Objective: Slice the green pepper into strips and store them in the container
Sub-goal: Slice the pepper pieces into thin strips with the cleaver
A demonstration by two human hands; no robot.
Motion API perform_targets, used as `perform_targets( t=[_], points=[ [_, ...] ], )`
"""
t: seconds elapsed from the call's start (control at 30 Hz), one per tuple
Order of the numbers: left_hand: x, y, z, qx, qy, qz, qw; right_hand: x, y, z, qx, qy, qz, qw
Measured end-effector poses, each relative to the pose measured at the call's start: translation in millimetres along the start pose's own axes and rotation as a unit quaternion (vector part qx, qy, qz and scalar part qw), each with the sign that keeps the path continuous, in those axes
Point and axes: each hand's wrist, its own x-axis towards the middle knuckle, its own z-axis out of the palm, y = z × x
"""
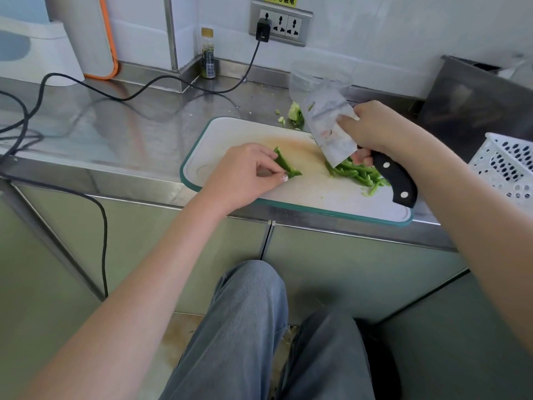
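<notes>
A white cutting board with a teal rim lies on the steel counter. My left hand pinches a piece of green pepper near the board's middle. My right hand grips a cleaver by its black handle, with the forefinger laid on the blade. The blade's lower corner meets a pile of green pepper strips on the board's right side. A clear plastic container stands behind the board, partly hidden by the blade.
Pepper core and scraps lie on the counter behind the board. A white perforated basket stands at the right, a dark metal box behind it. Black cables cross the counter at the left. A small bottle stands by the wall.
</notes>
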Motion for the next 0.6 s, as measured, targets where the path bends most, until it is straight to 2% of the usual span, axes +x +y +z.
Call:
perform_targets(
  t=[0.13, 0.33, 0.47, 0.6],
  points=[
    [0, 0, -1, -0.012, 0.015, -0.003, 1.0, -7, -10, 7, 0.01, -0.029, -0.013, 0.999],
    [-3, 1, -1, -0.013, 0.013, -0.013, 1.0, -13, -27, 15, -0.051, -0.045, -0.055, 0.996],
    [-3, 0, 0, -0.009, 0.013, -0.007, 1.0, -16, -31, 21, -0.064, -0.003, -0.091, 0.994],
    [-3, 0, 1, 0.0, 0.017, 0.003, 1.0, -17, -31, 29, -0.077, 0.008, -0.097, 0.992]
  ],
)
